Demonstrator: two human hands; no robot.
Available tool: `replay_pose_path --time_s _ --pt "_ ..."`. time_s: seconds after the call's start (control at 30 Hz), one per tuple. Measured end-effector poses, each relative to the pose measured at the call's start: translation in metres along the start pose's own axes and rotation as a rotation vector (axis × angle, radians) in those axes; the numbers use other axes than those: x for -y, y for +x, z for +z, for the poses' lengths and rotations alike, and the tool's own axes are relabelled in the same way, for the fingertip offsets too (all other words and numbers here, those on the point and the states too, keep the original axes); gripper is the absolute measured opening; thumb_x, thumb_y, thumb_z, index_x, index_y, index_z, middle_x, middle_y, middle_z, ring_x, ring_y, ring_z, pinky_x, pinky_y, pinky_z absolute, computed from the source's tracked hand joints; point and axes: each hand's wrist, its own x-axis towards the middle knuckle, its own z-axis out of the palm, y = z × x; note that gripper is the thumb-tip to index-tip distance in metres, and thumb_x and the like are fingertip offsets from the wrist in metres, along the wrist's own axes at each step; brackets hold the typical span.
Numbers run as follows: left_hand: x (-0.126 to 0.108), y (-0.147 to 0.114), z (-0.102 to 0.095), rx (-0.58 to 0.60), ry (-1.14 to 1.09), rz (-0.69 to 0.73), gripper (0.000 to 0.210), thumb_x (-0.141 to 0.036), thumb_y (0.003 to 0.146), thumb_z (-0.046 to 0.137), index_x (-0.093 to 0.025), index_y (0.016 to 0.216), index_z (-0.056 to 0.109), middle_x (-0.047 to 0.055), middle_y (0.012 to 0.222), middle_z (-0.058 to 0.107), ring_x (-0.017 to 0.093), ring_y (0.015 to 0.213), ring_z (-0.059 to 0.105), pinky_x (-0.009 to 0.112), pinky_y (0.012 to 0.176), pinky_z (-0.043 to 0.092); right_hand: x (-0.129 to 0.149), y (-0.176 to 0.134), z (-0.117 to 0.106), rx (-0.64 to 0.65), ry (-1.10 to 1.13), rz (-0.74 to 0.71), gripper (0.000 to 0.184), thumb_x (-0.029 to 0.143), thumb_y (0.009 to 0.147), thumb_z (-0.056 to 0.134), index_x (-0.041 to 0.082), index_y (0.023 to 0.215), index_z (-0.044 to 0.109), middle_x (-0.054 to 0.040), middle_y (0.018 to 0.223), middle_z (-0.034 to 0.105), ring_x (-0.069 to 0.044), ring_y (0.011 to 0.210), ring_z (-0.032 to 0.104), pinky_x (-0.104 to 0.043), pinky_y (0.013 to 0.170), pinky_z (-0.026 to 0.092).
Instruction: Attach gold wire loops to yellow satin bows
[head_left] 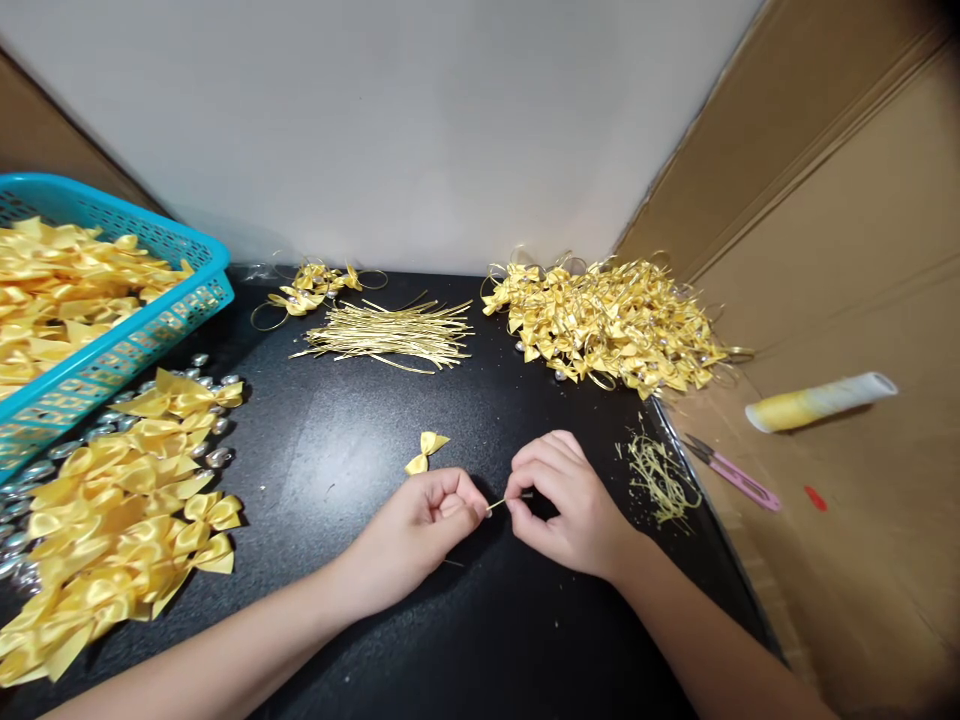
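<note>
At the middle of the black table, my left hand (442, 515) pinches one end of a short gold cord (496, 505). My right hand (559, 500) faces it with its thumb and fingertips closed on the cord's other end. Only a short stretch of cord shows between the two hands; the rest is hidden by my fingers. Just beyond my left hand lies a single yellow satin bow (426, 452), apart from the fingers. A bundle of straight gold cords (390, 333) lies farther back.
A turquoise basket (217, 262) of yellow bows stands left, with loose bows (127, 510) and silver beads (37, 470) before it. Finished-looking bows with gold loops (615, 325) are heaped back right. Cord scraps (664, 478), pink snips (739, 475) and a cardboard tube (821, 402) lie right.
</note>
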Motion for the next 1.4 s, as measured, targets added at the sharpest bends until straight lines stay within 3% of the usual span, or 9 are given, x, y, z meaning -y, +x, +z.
replay_pose_path --time_s 0.33,0.5,0.6,0.73,0.83,1.0,1.23,1.33,1.4 --pt "-0.003 0.000 0.002 -0.009 -0.036 -0.034 0.027 -0.040 0.078 0.060 -0.019 0.069 0.047 -0.013 0.043 0.026 0.003 0.037 0.015 0.017 0.037 0.012 -0.009 0.002 -0.015 -0.044 -0.017 0.030 0.011 0.010 0.079 0.055 0.021 0.075 0.056 0.0004 0.075 0.058 -0.015 0.075 0.055 -0.034 0.077 0.038" --pt "-0.006 -0.002 -0.001 0.034 -0.105 0.002 0.023 -0.040 0.081 0.059 -0.018 0.080 0.054 -0.009 0.054 0.033 0.005 0.044 0.025 0.017 0.041 0.023 -0.006 0.004 -0.018 -0.017 0.033 0.051 0.011 0.010 0.079 0.058 0.020 0.076 0.057 0.0005 0.076 0.058 -0.015 0.075 0.055 -0.033 0.077 0.038" --pt "-0.010 -0.004 0.000 0.115 -0.063 0.086 0.031 -0.036 0.083 0.062 -0.020 0.110 0.057 0.000 0.083 0.055 0.010 0.066 0.048 0.022 0.060 0.042 -0.002 0.006 -0.027 0.016 0.032 0.048 0.011 0.009 0.079 0.058 0.020 0.076 0.057 0.0006 0.076 0.059 -0.015 0.076 0.055 -0.032 0.076 0.037" --pt "-0.018 0.000 0.015 0.191 0.019 0.172 0.035 -0.034 0.087 0.058 -0.021 0.120 0.055 0.006 0.106 0.060 0.017 0.097 0.053 0.030 0.088 0.042 0.002 0.002 -0.042 0.015 -0.002 0.045 0.011 0.010 0.081 0.058 0.020 0.076 0.058 0.0005 0.076 0.059 -0.014 0.075 0.054 -0.032 0.075 0.036" --pt "-0.024 0.012 0.033 0.219 0.104 0.193 0.024 -0.039 0.091 0.052 -0.018 0.100 0.060 0.003 0.087 0.059 0.014 0.077 0.052 0.025 0.072 0.042 0.000 -0.009 -0.055 -0.001 -0.033 0.070 0.010 0.011 0.081 0.058 0.020 0.076 0.058 0.0003 0.076 0.059 -0.015 0.075 0.054 -0.032 0.075 0.036" --pt "-0.029 0.032 0.058 0.156 0.270 0.245 0.037 -0.046 0.091 0.046 -0.017 0.068 0.052 -0.004 0.060 0.040 0.010 0.056 0.034 0.021 0.051 0.027 -0.006 -0.038 -0.080 -0.068 -0.099 0.156 0.012 0.010 0.080 0.058 0.021 0.076 0.057 0.0002 0.078 0.060 -0.015 0.077 0.055 -0.032 0.076 0.037" --pt "-0.020 0.051 0.078 0.197 0.199 0.180 0.039 -0.050 0.090 0.045 -0.018 0.067 0.045 -0.007 0.053 0.028 0.009 0.049 0.021 0.021 0.046 0.018 -0.040 -0.092 -0.119 -0.193 -0.414 0.434 0.004 0.021 0.082 0.061 0.021 0.086 0.061 -0.0029 0.086 0.065 -0.020 0.083 0.058 -0.034 0.076 0.038" --pt "-0.018 0.058 0.084 0.213 0.012 0.117 0.038 -0.050 0.089 0.049 -0.019 0.069 0.042 -0.008 0.054 0.024 0.008 0.050 0.018 0.021 0.045 0.017 -0.060 -0.116 -0.126 -0.197 -0.648 0.616 0.024 0.036 0.082 0.067 0.021 0.100 0.065 -0.0071 0.102 0.065 -0.026 0.093 0.056 -0.038 0.079 0.037" --pt "-0.020 0.062 0.087 0.217 -0.103 0.102 0.034 -0.047 0.088 0.054 -0.019 0.072 0.042 -0.009 0.055 0.022 0.008 0.049 0.015 0.020 0.045 0.016 -0.068 -0.126 -0.126 -0.193 -0.714 0.644 0.023 0.037 0.083 0.066 0.022 0.101 0.067 -0.0074 0.107 0.064 -0.027 0.095 0.055 -0.039 0.080 0.036"
